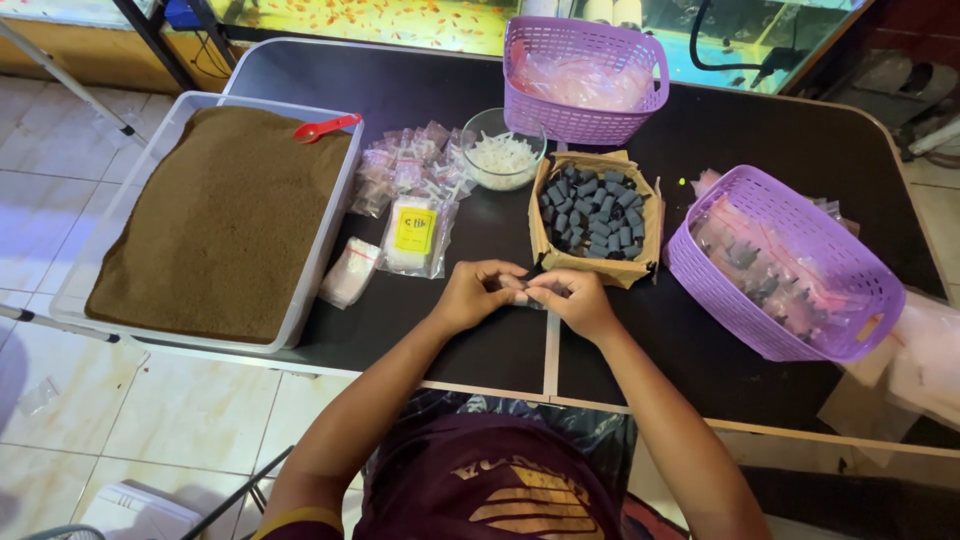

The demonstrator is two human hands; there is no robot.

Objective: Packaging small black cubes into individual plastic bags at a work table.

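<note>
My left hand (478,293) and my right hand (572,297) meet over the black table (450,340), fingertips pinched together on a small clear plastic bag (524,297) that is mostly hidden by the fingers. Just beyond the hands stands an open cardboard box (640,262) full of small dark grey cylinders (592,213). A clear glass bowl (474,131) holding small white pieces (503,158) stands behind the box on its left.
A clear tub (329,232) of brown granules with a red scoop (326,127) fills the left. Piles of small clear bags (412,185) lie beside it. Two purple baskets (583,115) (818,330) with filled bags stand at back and right. Fish tanks lie beyond the table.
</note>
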